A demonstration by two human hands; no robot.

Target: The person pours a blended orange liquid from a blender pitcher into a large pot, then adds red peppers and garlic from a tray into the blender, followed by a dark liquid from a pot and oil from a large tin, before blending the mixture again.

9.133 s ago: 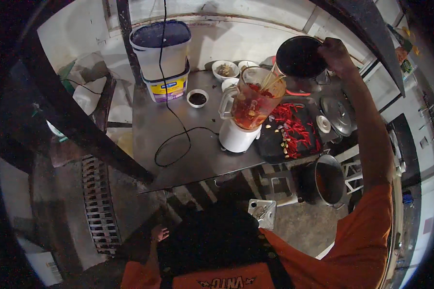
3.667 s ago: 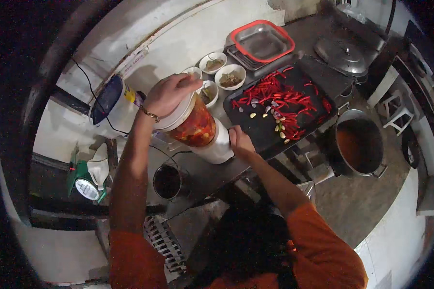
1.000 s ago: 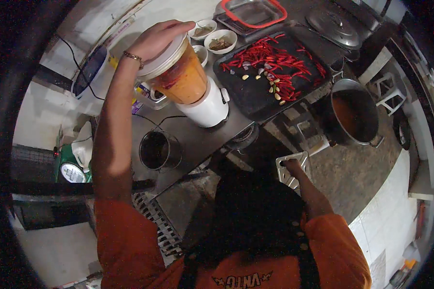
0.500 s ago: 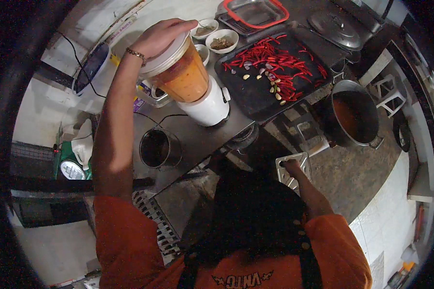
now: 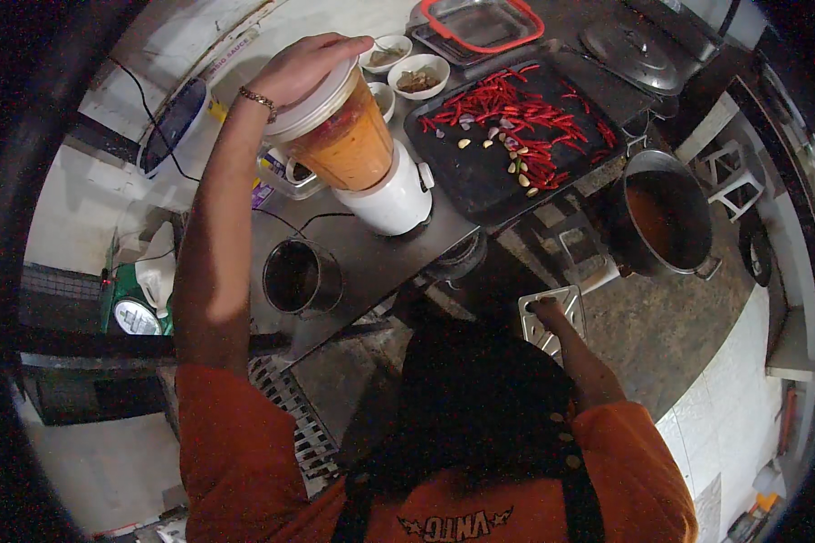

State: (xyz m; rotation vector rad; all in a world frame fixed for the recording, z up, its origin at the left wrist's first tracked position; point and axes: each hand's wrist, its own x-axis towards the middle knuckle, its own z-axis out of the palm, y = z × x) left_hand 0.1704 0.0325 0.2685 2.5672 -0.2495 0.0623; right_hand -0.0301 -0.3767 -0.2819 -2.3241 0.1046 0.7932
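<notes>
Palm down, my left hand (image 5: 306, 72) lies flat across the white blender lid (image 5: 312, 107), fingers stretched out. Below it the clear blender jar (image 5: 349, 140) holds an orange mixture, with a darker red patch near the top. The jar sits on its white motor base (image 5: 388, 201) on a steel table. Low on my right side, my right hand (image 5: 547, 312) is in shadow over a pale square stool top (image 5: 569, 303). Its fingers are too dark to read, and I cannot tell whether it touches the stool.
A black tray (image 5: 453, 176) with red chilies (image 5: 534, 163) and garlic cloves lies right of the blender. White bowls (image 5: 418, 77) stand behind. A metal pot (image 5: 303, 276) is nearer left; a large pot (image 5: 666, 213) of reddish liquid stands right. A green scale (image 5: 138, 315) is far left.
The mixture inside the blender jar has shifted, and its red patch looks different. Both hands stay where they were.
</notes>
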